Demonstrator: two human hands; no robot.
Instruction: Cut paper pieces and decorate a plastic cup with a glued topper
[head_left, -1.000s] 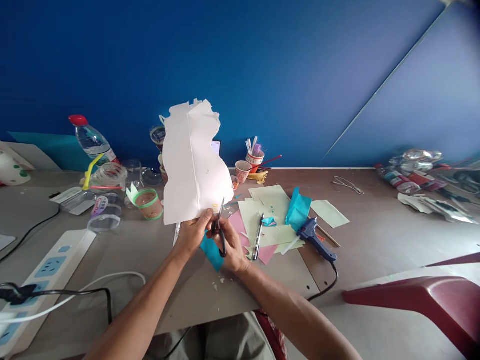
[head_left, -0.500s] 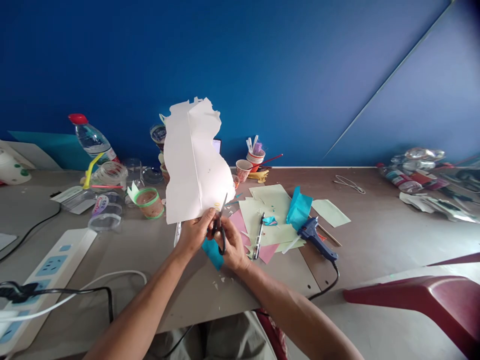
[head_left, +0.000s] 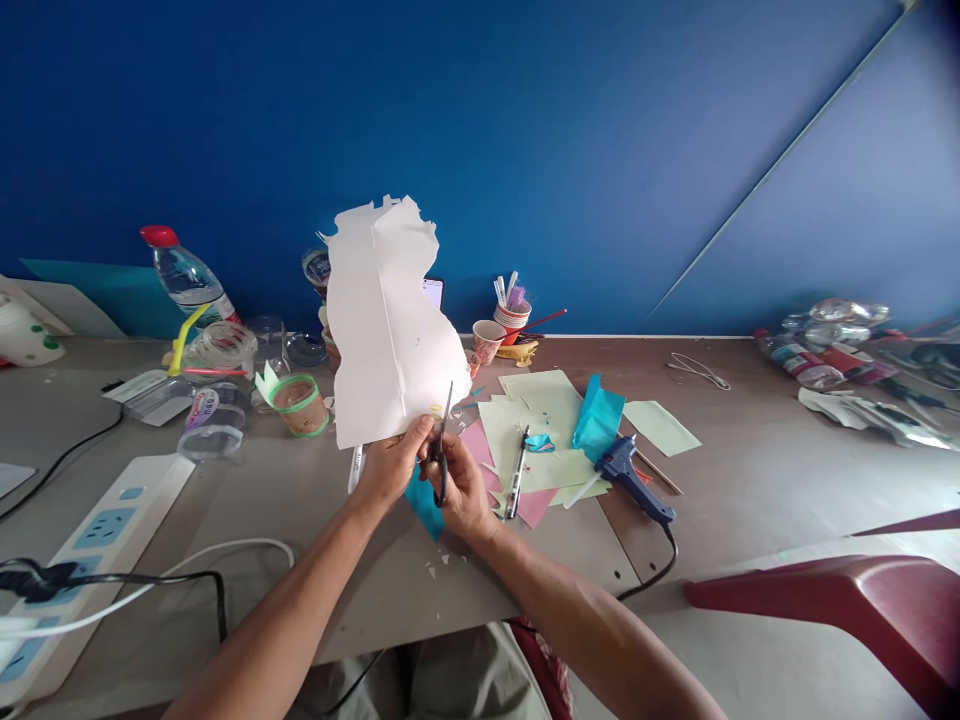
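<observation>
Behind white paper (head_left: 390, 340), partly hidden screen (head_left: 433, 292)

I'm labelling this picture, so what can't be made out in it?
In the head view:
Lit screen: mostly hidden by the white paper.
Yellow mark near the scissors: too small to make out.
Power strip: cut off by the left edge.
Red chair: cut off by the right edge.

A: What's visible of the operator?
B: Left hand (head_left: 388, 468) and right hand (head_left: 466, 492), both bare. Left forearm (head_left: 300, 598) and right forearm (head_left: 589, 620) bare too, down to the frame's bottom edge. Slim, tapering to the wrists.
A: Clothing?
B: Trousers (head_left: 472, 678), muted greyish olive. Plain matte cloth, loose, soft creases. Only a small patch at lap level shows; rest is cut off.
</observation>
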